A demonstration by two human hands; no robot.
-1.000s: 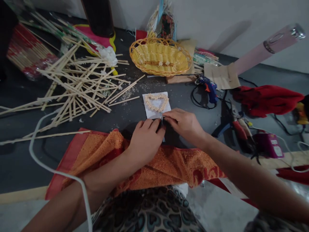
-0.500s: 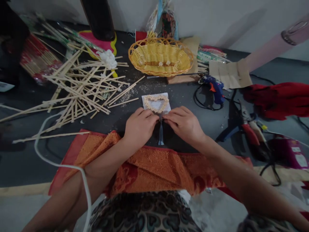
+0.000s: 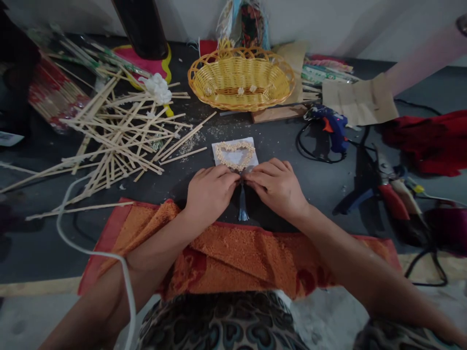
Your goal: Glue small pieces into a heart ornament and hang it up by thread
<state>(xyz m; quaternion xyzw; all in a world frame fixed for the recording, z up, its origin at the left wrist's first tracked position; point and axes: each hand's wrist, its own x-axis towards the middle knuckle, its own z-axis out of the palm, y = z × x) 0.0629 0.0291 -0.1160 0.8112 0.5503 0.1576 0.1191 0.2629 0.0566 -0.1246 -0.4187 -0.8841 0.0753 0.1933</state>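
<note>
Blue thread tassel (image 3: 242, 208) runs far-near, fringe end near; left hand (image 3: 208, 193) and right hand (image 3: 280, 188) fingers pinched closed on its top; dark table (image 3: 279, 138) bare right of cream beaded heart (image 3: 237, 146).

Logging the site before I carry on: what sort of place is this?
Most likely a handicraft worktable; home or workshop, I can't tell. A pale heart-shaped outline on a white square, a loose pile of thin wooden sticks and what looks like a glue gun suggest it.
</note>
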